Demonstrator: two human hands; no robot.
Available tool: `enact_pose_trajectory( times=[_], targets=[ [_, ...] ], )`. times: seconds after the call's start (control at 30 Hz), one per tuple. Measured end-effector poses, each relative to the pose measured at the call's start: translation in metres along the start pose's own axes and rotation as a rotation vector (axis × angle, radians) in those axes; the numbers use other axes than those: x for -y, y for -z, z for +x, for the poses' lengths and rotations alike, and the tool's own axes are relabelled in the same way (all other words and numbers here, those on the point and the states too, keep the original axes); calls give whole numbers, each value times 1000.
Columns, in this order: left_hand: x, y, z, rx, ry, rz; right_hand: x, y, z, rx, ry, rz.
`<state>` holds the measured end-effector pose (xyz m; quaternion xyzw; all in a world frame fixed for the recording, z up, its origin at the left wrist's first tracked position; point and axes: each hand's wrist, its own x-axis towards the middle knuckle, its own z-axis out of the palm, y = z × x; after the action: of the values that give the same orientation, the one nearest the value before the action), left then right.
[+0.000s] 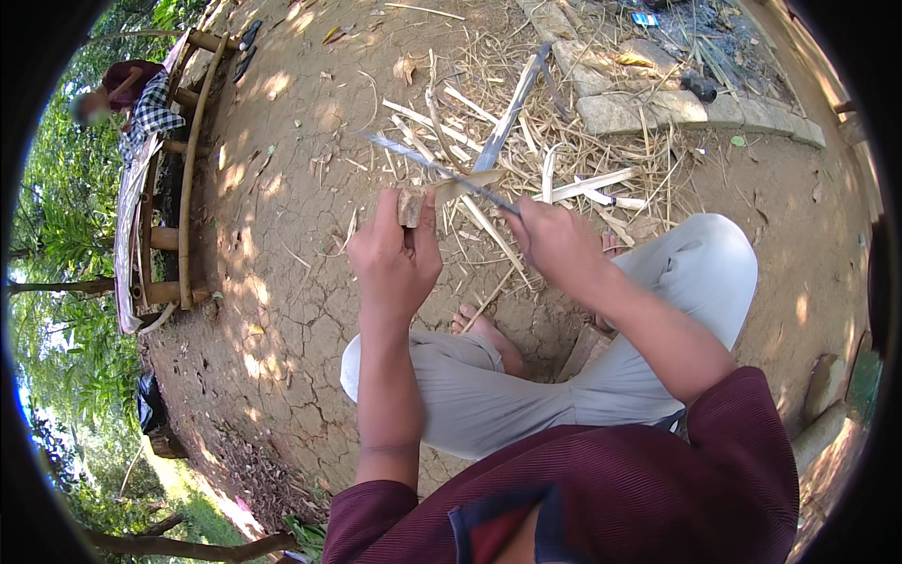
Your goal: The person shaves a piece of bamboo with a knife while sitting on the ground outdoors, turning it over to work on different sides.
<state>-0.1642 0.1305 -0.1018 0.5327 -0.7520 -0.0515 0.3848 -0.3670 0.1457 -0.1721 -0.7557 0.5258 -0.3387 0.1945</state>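
Note:
My left hand (399, 244) is closed around a small tan block (411, 207), held up above the ground; whether it is stone or wood I cannot tell. In my right hand (559, 240) is a long, thin grey knife (432, 164), its blade slanting up and left, just beyond the block and partly blurred. Whether blade and block touch is unclear. A pale curved strip (484, 177) shows beside the blade. Beyond my hands, a long flat grey piece (507, 117) lies among pale split wood strips (597, 183).
Stone edging (686, 108) borders an ashy patch at the far right. Thin shavings litter the cracked dirt ground (301, 320). On the left, another person (132, 85) is on a bamboo platform (193, 179). My bare foot (489, 334) rests below my hands.

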Motion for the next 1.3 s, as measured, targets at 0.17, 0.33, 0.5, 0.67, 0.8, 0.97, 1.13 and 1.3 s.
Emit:
enact_pose_trajectory(
  times=[0.17,0.33,0.5,0.67,0.8,0.97,1.13,1.3],
  targets=[
    [3,1,6,-22,19,-10,-26,-9,14,253,-282,-1],
    [7,3,1,-15,14,48,19,18,14,185,-230,283],
    [-3,4,2,-14,-43,5,-30,-15,3,306,-296,-191],
    [5,1,4,-47,7,-47,-29,-19,12,320,-362,-76],
    [3,8,-1,9,13,16,-39,-26,6,314,-385,-7],
    [8,1,3,-36,-44,-41,-41,-30,1,268,-339,-86],
    [-2,-17,8,-19,-121,-95,-51,-20,-10,225,-373,-155],
    [-10,-16,21,-32,-137,-85,-50,-8,11,248,-265,-317]
  ],
)
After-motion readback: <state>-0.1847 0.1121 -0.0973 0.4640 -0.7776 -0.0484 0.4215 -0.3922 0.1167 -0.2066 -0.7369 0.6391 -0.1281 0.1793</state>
